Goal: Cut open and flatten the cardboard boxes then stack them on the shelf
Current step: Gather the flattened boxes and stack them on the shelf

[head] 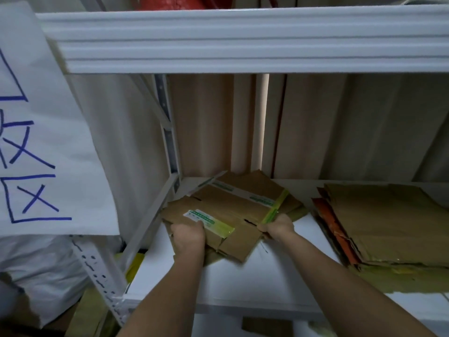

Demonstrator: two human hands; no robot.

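A flattened brown cardboard box (233, 205) with green-and-white tape strips lies on the white shelf board (243, 283), pushed toward the back left corner. My left hand (188, 237) grips its near left edge, fingers curled over the cardboard. At the near right corner my right hand (278, 226) holds the box next to a yellow-green tape strip. Both forearms reach in over the shelf's front edge.
A stack of flattened cardboard (384, 222) with an orange sheet lies on the right of the same shelf. The upper shelf beam (243, 42) hangs overhead. A white upright post (170, 142) stands at left. A white paper sign (48, 142) with blue writing hangs at far left.
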